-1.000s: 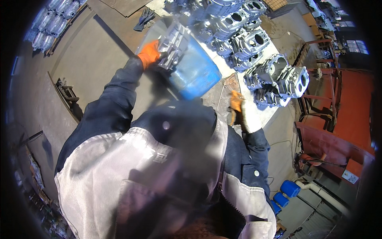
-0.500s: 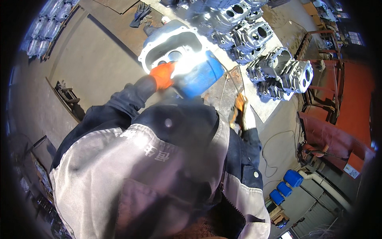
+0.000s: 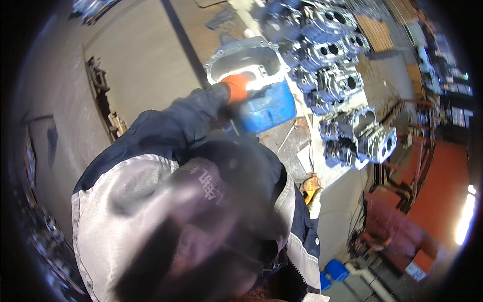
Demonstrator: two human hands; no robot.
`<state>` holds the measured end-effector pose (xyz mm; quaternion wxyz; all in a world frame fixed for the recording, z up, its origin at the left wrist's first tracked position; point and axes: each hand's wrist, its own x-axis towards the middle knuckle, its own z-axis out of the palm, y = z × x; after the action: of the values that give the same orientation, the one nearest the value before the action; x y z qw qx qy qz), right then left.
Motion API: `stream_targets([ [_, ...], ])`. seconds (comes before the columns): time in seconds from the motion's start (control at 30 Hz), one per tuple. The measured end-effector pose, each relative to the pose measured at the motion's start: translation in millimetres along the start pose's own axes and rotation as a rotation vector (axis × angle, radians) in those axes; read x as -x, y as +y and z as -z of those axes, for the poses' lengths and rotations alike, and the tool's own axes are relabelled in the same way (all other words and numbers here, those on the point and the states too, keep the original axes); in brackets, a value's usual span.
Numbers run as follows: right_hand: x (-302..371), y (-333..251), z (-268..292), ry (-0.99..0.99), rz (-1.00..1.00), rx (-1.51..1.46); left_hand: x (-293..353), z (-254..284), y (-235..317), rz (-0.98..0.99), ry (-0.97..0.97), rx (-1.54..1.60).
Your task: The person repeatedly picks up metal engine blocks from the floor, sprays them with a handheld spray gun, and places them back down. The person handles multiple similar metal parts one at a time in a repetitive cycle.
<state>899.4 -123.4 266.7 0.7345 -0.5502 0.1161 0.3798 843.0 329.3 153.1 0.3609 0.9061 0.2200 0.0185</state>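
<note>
A large metal housing with a flanged, bolt-holed rim tilts its open side up, at or on a blue plastic container. My left hand, in an orange glove, is closed at the housing's near left rim; its fingertips are lost in glare. Farther right and nearer to me, my right hand, in an orange-and-white glove, is closed around the end of a thin rod-like tool that points away from me. The tool's grip is hidden by the glove.
Several cast metal housings stand in rows on a pale sheet at the right. A dark glove lies beyond the held housing. A red metal frame and blue drums are farther right.
The whole view has turned, so the housing and blue container sit farther right in it. My right hand appears lower, nearer to me. My left hand stays at the housing's rim.
</note>
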Motion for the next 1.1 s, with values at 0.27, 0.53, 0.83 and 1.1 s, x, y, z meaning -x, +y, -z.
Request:
stream_targets([
  [0.27,-63.9,-12.0,-35.5,-0.394,-0.198,0.306,190.4,17.6,-37.2,0.416,0.279,0.944],
  [0.53,-111.8,77.2,-129.6,-1.002,-0.417,0.732,461.3,-26.9,-40.1,1.128,0.715,0.392],
  [0.83,-104.1,218.1,-272.3,-1.015,-0.605,0.734,719.9,-62.1,-100.2,1.415,0.757,-0.116],
  [1.1,-16.1,367.3,-383.6,-0.896,-0.631,0.922,970.1,-88.4,-204.7,1.965,0.585,-0.050],
])
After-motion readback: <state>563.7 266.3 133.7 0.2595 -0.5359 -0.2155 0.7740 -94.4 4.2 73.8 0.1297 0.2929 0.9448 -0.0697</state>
